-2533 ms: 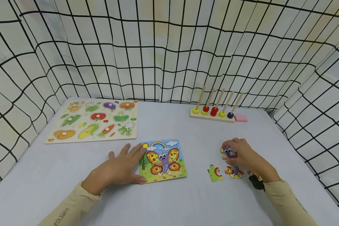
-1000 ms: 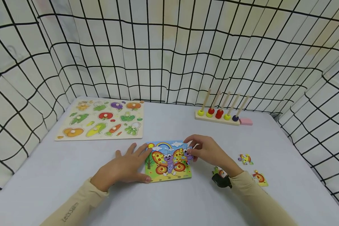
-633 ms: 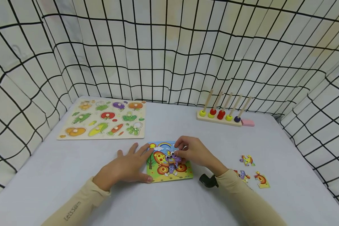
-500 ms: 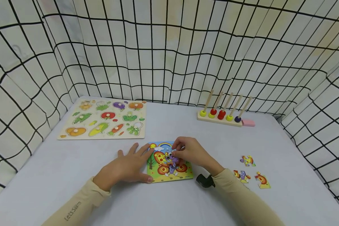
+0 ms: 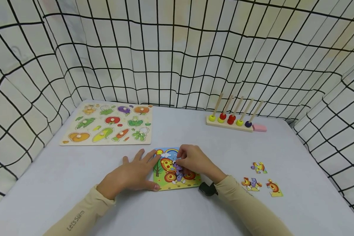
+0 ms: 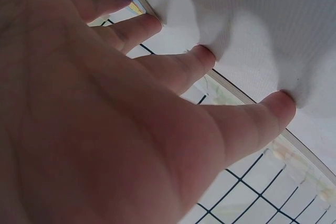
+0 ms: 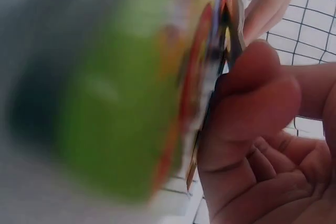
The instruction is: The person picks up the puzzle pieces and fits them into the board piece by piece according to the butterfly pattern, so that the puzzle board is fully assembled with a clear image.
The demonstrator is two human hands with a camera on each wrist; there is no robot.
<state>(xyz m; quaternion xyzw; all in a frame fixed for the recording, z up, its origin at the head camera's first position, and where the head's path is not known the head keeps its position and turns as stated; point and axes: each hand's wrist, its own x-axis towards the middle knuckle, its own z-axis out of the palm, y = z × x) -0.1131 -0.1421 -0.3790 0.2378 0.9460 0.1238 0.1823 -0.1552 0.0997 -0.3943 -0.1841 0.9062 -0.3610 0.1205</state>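
A butterfly picture board lies flat near the middle of the table. My left hand is spread at its left edge, fingertips and thumb touching the board's border. Over the board's centre, my right hand pinches a small purple butterfly-face puzzle piece between thumb and fingers; much of the piece is hidden. In the right wrist view the thumb and forefinger hold its edge close to the board. Several loose puzzle pieces lie to the right, among them a purple and orange one.
A wooden vegetable puzzle board lies at the back left. A peg stand with coloured beads stands at the back right, a pink block beside it. Black netting surrounds the table. A black wrist device sits under my right wrist.
My right hand has carried the face piece from the loose pieces on the right over to the board, lately shifting slightly left. My left hand stays at the board's left edge.
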